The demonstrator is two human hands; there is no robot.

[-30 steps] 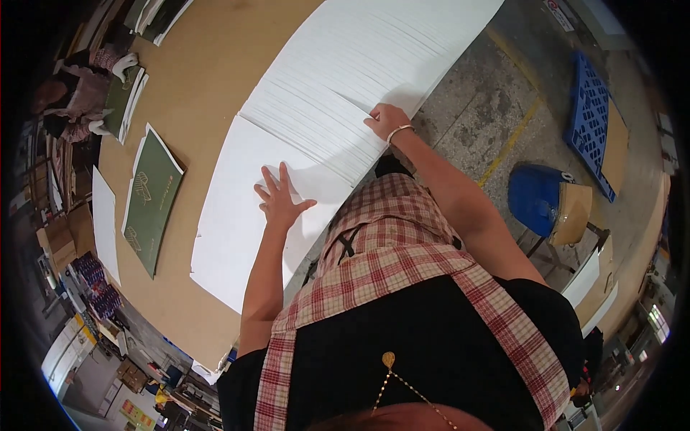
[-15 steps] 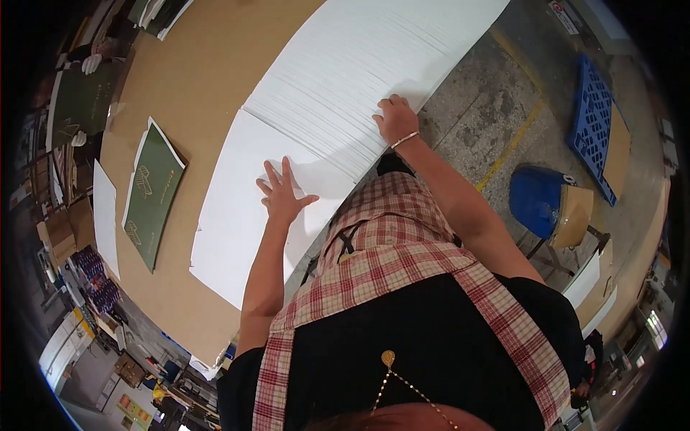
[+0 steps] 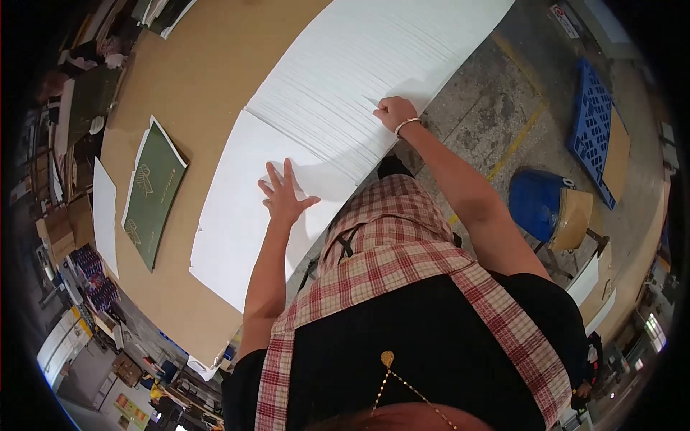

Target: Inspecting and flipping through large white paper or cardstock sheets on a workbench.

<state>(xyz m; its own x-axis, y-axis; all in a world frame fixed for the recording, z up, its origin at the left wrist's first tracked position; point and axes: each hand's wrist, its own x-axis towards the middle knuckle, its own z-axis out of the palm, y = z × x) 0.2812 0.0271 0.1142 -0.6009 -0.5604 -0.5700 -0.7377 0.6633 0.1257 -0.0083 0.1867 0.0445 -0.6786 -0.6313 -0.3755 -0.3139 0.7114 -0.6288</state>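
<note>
A long row of overlapping white sheets (image 3: 345, 79) lies fanned along the table's near edge, its many sheet edges showing as close lines. At its lower-left end is a broad plain white sheet (image 3: 230, 208). My left hand (image 3: 284, 200) rests on this plain sheet, open, with fingers spread. My right hand (image 3: 396, 113), with a bracelet at the wrist, is closed over the fanned part near its right edge. A small pale point shows beside its fingertips; whether that is a lifted paper corner I cannot tell.
A green printed cover (image 3: 152, 197) and a white sheet (image 3: 106, 215) lie to the left on the brown table (image 3: 187, 86). Right of me are a blue chair (image 3: 535, 205) and a blue plastic crate (image 3: 593, 122) on the concrete floor. Another person's gloved hand (image 3: 96, 126) shows far left.
My right hand has curled from loosely bent fingers into a closed grip, almost in place. My left hand stays put. The other person at far left has shifted the green cover there.
</note>
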